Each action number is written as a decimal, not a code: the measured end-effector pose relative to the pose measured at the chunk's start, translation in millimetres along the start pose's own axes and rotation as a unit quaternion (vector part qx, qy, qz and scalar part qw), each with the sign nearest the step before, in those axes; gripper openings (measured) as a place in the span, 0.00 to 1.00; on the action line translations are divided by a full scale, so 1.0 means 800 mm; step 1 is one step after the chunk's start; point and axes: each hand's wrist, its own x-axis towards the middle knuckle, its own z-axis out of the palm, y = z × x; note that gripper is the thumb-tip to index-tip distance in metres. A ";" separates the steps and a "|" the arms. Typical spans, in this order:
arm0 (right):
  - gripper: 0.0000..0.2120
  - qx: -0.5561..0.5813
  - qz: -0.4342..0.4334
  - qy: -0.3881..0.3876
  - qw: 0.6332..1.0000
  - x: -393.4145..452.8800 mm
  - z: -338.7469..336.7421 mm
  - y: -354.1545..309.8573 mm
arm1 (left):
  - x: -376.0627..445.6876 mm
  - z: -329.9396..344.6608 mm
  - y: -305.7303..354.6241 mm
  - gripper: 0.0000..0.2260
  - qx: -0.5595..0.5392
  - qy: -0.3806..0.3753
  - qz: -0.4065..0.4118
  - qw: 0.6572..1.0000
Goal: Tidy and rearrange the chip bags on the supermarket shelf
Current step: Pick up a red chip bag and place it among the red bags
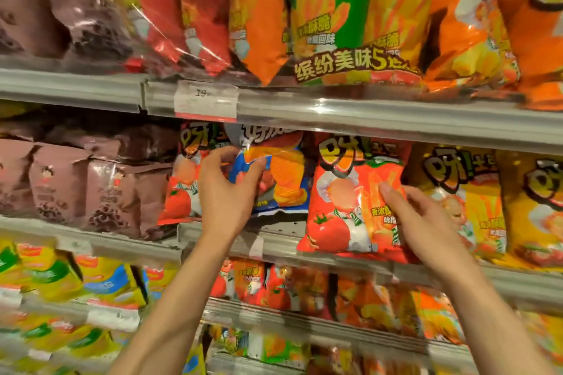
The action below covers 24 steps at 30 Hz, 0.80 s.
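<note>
Head view looks straight at supermarket shelving crowded with chip bags. On the middle shelf (274, 245), the left hand (227, 192) grips a blue chip bag (280, 173) by its left edge, thumb in front and fingers curled around the side, so the bag stands upright and partly tucked under the shelf rail above. Just left of that hand, a red tomato chip bag (176, 192) stands partly hidden behind the wrist. The right hand (423, 219) presses on the right side of a second red tomato chip bag (344, 201), fingers spread flat across its front and closing on its edge; this bag leans forward with its bottom hanging over the shelf lip. A bare strip of shelf shows between the blue bag and this red one. To the right stand yellow chip bags (463, 195), touching the red bag's side behind the right hand. Brown bags (76, 186) fill the left end of the same shelf. On the shelf above sit large multipacks in red, orange and green (329, 18), with a price tag (206, 99) clipped to the rail below them. Lower shelves hold more red, orange and yellow bags, blurred.
</note>
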 end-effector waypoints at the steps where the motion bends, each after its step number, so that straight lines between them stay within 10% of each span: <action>1: 0.17 0.001 -0.001 0.000 1.000 -0.003 0.009 -0.002 | 0.000 -0.012 0.000 0.16 -0.008 -0.002 -0.005 1.000; 24: 0.25 -0.097 -0.061 0.068 0.991 0.028 0.185 -0.026 | -0.021 -0.193 -0.017 0.14 0.020 -0.065 -0.003 0.998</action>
